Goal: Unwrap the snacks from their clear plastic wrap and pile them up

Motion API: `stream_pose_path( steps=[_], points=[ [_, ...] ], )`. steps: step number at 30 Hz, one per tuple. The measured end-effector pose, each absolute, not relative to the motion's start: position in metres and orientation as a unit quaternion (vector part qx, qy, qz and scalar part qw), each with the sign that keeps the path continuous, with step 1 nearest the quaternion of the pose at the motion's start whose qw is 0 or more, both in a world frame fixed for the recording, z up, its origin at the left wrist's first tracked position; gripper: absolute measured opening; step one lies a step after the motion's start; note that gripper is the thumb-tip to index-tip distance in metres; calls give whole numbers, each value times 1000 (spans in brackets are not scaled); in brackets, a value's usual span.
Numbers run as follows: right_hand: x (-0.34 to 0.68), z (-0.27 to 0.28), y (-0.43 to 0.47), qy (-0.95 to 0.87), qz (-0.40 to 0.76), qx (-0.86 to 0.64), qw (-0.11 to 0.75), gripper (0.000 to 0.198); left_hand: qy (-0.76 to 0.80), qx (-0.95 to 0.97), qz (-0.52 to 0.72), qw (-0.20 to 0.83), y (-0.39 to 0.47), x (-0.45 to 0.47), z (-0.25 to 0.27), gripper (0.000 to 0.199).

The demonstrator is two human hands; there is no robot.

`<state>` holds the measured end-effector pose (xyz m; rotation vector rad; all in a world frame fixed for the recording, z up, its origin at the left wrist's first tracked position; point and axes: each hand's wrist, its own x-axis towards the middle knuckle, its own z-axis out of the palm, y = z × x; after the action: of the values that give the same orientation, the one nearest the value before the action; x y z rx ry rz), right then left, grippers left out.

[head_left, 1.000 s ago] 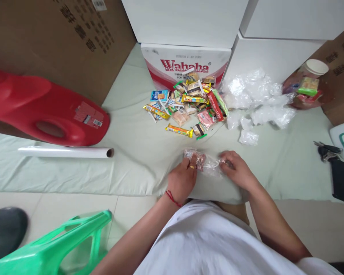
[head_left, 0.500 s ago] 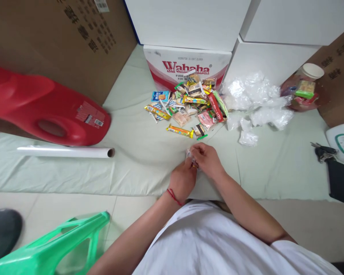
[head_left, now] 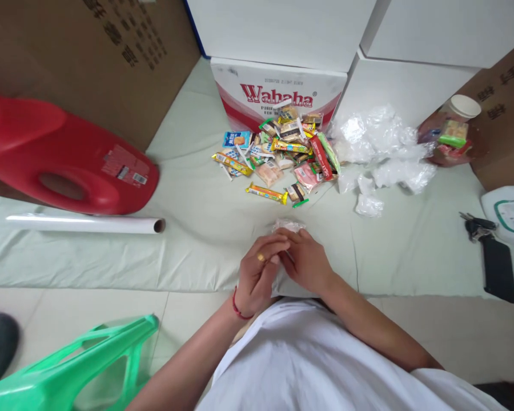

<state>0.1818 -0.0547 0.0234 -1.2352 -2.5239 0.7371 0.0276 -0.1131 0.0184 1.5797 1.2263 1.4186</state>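
A crumpled clear plastic bag [head_left: 288,224] lies at the table's front, just beyond my fingers. My left hand [head_left: 259,271], with a ring and a red string bracelet, is closed, its fingertips against my right hand's fingers. My right hand [head_left: 306,260] is closed too, fingers bent down over the near edge of the plastic. What the fingertips pinch is mostly hidden under them. Beyond the hands a heap of small wrapped snacks [head_left: 282,142] spreads over the cloth. One yellow snack stick [head_left: 266,193] and a small biscuit pack [head_left: 297,194] lie nearest to me.
Several crumpled clear bags [head_left: 379,142] sit right of the snacks, beside a lidded jar [head_left: 452,134]. A Wahaha carton [head_left: 278,94] stands behind. At left are a red jug [head_left: 89,165] and a white roll [head_left: 85,224]. A phone [head_left: 498,268] lies right; a green stool [head_left: 81,354] stands below.
My left hand has moved slightly left and turned, showing its ring. The clear plastic has spread out beyond the fingers. The whole view has shifted a little.
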Motion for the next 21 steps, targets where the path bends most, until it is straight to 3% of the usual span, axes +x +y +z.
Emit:
stream_pose_path(
  steps=[6,10,13,17,21],
  points=[
    [202,2,-75,-902,204,-358,126,46,518,746,309,283,-72,15,-13,52],
    [227,-1,-83,-873,259,-334,244,24,539,766,241,255,-67,8,-28,53],
    [236,2,-79,-849,219,-367,311,27,573,758,213,228,-68,11,-27,51],
    [225,-3,-64,-901,121,-345,235,52,592,747,214,214,-67,15,-24,49],
    [211,-15,-47,-918,95,-322,210,51,592,720,240,270,-64,11,-24,51]
  ],
)
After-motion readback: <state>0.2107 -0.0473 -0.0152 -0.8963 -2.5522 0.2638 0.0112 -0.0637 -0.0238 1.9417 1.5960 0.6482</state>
